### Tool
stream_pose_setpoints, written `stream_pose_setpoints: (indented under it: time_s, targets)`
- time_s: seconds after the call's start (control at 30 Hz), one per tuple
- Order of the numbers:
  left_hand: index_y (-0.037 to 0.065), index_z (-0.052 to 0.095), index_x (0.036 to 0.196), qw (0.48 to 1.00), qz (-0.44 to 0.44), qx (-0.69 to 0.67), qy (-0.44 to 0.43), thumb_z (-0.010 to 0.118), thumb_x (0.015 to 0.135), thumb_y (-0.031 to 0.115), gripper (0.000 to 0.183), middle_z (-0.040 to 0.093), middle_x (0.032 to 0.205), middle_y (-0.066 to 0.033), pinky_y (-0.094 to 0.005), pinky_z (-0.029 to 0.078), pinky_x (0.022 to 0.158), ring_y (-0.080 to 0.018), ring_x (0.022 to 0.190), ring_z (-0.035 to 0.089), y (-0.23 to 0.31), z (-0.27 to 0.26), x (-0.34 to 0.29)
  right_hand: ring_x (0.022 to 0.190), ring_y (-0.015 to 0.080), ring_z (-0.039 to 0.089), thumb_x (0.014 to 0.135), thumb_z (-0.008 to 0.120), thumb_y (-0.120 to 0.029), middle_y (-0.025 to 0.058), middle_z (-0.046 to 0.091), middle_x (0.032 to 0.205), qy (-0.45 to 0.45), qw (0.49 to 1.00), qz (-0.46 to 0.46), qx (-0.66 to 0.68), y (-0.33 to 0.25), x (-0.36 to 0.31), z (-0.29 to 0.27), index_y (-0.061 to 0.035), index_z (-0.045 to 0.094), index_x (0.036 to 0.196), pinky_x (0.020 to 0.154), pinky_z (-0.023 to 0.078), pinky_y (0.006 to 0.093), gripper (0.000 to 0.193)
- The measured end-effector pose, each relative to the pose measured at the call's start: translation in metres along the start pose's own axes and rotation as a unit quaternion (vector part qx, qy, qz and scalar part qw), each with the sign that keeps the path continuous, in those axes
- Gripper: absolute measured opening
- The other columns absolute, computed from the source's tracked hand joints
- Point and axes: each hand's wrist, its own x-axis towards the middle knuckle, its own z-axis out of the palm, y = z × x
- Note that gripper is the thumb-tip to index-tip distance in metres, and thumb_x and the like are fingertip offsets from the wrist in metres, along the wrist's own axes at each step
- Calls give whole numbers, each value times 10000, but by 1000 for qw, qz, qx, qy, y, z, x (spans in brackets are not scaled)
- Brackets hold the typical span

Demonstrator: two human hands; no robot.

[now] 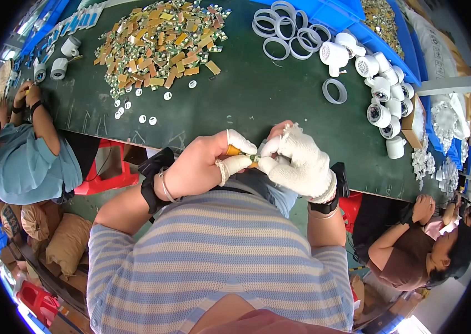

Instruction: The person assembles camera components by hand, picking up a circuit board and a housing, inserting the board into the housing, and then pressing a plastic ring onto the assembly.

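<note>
My left hand [201, 162], with white covers on its thumb and forefinger, pinches a small green circuit board [254, 158] with orange-yellow parts. From the other side my right hand [300, 162], in a white knitted glove, closes its thumb and fingers on the same board. Both hands meet just over the table's near edge, in front of my striped top. Fingertips cover much of the board, so its far side is hidden. Beyond my left hand, a large heap of small orange and green circuit boards [163, 42] lies on the dark green table [202, 111].
Several white discs [152, 120] lie before the heap. White rings [334, 91] and camera-like white housings [379, 114] sit at the right, beside blue bins [324, 12]. Other people work at the left [30, 156] and right [408, 250]. Sacks [68, 242] stand behind at left.
</note>
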Motion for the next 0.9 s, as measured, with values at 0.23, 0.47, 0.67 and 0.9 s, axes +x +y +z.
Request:
stream_pose_setpoints:
  time_s: [0.23,0.47,0.67,0.9]
  targets:
    - [10,620,1242,996,-28,-78,-39,657,1033,41,214,729,1134,-93,-283,579,910,-136,1049,708,-7,0,4,770,259,609,746,791,-65,32,603,739,-52,996,21,64,2,2,-4,-128,694,827,721,452,389,141]
    - [13,622,1223,992,6,-124,-28,646,1038,41,189,733,1116,-94,-296,592,900,-159,1037,723,-3,-4,3,803,267,618,764,788,-72,40,628,788,-28,998,41,50,4,-1,-1,-116,695,843,729,459,393,131]
    - [12,627,1218,984,-39,-168,-42,642,1035,31,184,731,1112,-94,-294,593,898,-158,1038,722,2,-3,3,956,275,647,820,799,-89,73,666,921,-52,995,35,76,5,-1,-4,-71,699,892,803,507,387,125]
    - [9,621,1239,999,16,-19,-25,640,1041,42,202,732,1125,-93,-288,585,899,-145,1038,715,1,-2,0,980,285,654,813,810,-90,59,673,923,-92,991,29,88,8,2,-6,-85,707,901,830,517,399,135]
